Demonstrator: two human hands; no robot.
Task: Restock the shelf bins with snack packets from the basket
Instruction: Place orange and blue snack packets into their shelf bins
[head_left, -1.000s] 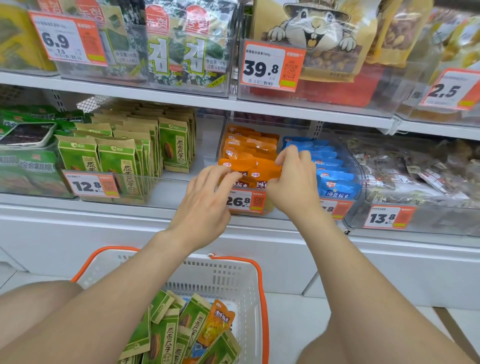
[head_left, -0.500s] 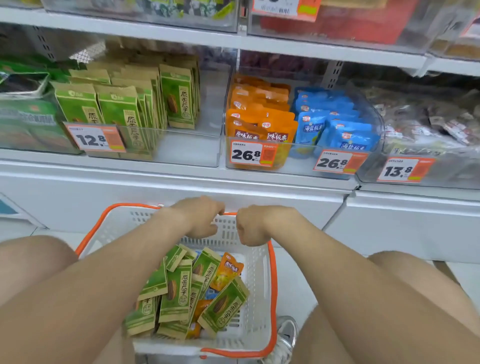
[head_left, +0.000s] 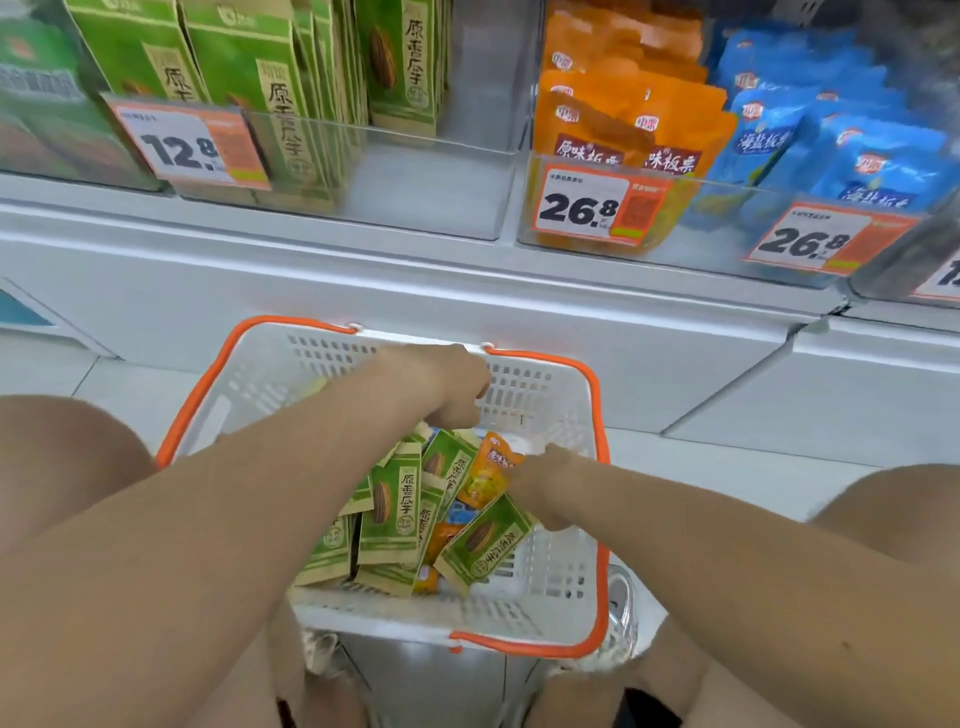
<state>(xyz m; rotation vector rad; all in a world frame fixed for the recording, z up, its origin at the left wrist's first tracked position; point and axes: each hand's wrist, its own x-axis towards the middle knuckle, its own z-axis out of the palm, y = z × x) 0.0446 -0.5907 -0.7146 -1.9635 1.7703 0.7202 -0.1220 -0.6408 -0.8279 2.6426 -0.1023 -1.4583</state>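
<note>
Hands (head_left: 535, 483) dropped into basket (head_left: 597, 395); white shelf base (head_left: 519, 306), tiled floor (head_left: 727, 467).

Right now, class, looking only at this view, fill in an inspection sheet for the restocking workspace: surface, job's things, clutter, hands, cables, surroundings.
Surface: white shelf ledge above a pale tiled floor.
Job's things: white basket with orange rim holds green packets and an orange packet; clear bins hold green boxes, orange bags and blue bags.
Clutter: nothing seen.
Hands: left hand is curled over the basket's far side; right hand is down among the packets, its grip hidden.
Cables: nothing seen.
Surroundings: price tags read 12.8 and 26.8; bare knees flank the basket.
</note>
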